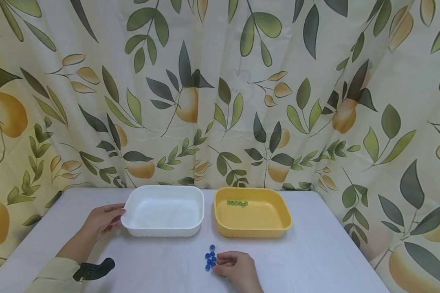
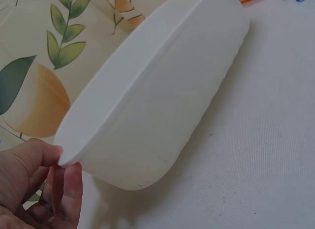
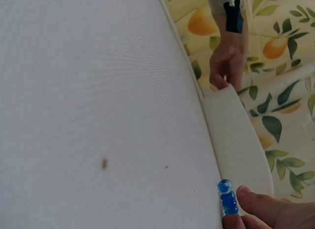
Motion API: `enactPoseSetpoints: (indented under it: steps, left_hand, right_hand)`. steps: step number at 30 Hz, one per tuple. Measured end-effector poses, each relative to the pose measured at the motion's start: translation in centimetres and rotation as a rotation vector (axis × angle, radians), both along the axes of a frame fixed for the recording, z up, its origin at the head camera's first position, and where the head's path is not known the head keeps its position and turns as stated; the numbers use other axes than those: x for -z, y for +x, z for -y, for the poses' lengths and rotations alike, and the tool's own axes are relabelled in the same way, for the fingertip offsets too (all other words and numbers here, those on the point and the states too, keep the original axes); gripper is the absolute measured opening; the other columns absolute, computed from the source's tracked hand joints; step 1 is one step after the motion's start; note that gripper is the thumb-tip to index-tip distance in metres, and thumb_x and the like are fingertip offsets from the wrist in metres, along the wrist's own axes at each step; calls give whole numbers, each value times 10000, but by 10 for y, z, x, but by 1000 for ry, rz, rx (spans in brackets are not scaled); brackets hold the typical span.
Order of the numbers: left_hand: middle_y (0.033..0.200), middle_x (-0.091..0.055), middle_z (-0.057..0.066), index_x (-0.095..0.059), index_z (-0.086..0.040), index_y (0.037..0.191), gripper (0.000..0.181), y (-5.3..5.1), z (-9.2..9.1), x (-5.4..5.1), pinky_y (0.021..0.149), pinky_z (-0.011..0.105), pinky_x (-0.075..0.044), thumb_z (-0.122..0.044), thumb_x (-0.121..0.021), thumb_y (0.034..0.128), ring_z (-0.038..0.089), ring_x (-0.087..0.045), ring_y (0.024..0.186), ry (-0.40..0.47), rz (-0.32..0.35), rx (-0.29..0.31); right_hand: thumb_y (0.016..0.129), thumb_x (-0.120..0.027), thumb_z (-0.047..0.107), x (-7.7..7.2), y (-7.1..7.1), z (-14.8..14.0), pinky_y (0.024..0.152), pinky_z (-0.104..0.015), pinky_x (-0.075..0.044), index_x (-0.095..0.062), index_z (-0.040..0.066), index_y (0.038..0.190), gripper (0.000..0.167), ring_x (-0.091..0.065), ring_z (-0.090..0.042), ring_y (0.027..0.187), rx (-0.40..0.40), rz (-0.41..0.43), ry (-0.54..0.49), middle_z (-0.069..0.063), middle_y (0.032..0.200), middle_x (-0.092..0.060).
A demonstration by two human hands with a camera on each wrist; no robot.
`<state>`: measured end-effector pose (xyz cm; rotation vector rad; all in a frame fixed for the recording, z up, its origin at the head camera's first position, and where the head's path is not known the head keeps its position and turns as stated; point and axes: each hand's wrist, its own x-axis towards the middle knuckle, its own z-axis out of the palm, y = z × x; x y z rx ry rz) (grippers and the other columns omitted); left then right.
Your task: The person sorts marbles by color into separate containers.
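Note:
My left hand (image 1: 102,221) pinches the left rim of an empty white tray (image 1: 163,231). The left wrist view has the thumb and fingers of that hand (image 2: 42,182) at the corner of the white tray (image 2: 142,126). Several blue beads (image 1: 210,261) lie in a small cluster on the cloth. At their right edge is my right hand (image 1: 240,268), thumb and index finger apart beside the nearest beads. In the right wrist view, the blue beads (image 3: 229,202) show by the thumb of my right hand (image 3: 270,212); whether the fingertips touch one, I cannot tell.
A yellow tray (image 1: 253,232) stands right of the white one, a narrow gap between them. Inside it several green beads (image 1: 237,203) lie in a row near the back. White cloth (image 1: 315,252) covers the table, and a leaf-and-fruit patterned curtain (image 1: 212,154) hangs behind.

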<state>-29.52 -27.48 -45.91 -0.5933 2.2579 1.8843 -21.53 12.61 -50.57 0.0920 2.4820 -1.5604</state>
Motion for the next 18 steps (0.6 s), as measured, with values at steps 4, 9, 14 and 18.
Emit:
enactPoseSetpoints:
  steps: [4, 9, 14, 18]
  left_hand:
    - [931, -684, 8, -471, 59, 1400, 573, 0, 0, 0, 730, 287, -603, -196, -683, 933, 95, -645, 730, 0, 5, -4]
    - [953, -686, 20, -471, 56, 1402, 587, 1, 0, -2, 723, 279, -600, -208, -692, 927, 97, -646, 730, -1, 10, -8]
    - [961, -687, 29, -474, 52, 1400, 587, 2, -1, -2, 710, 269, -598, -212, -694, 925, 98, -643, 726, -5, 14, -13]
    - [939, -687, 11, -468, 59, 1402, 587, 2, -2, -3, 723, 280, -601, -208, -690, 928, 94, -647, 725, -3, 13, -9]
  right_hand:
    - [693, -886, 180, -2, 0, 4, 702, -302, -585, -757, 89, 974, 322, -684, -107, 733, 24, 0, 32, 27, 829, -732]
    - [676, -895, 182, -3, 1, 7, 681, -294, -575, -759, 103, 947, 313, -668, -100, 704, 45, -6, 59, 39, 800, -722]
    - [665, -900, 157, 0, 2, 8, 654, -273, -570, -759, 90, 925, 302, -674, -103, 685, 43, -39, 54, 29, 779, -723]
    - [663, -900, 141, 2, 2, 7, 637, -256, -570, -759, 78, 912, 293, -683, -104, 681, 39, -68, 44, 18, 774, -728]
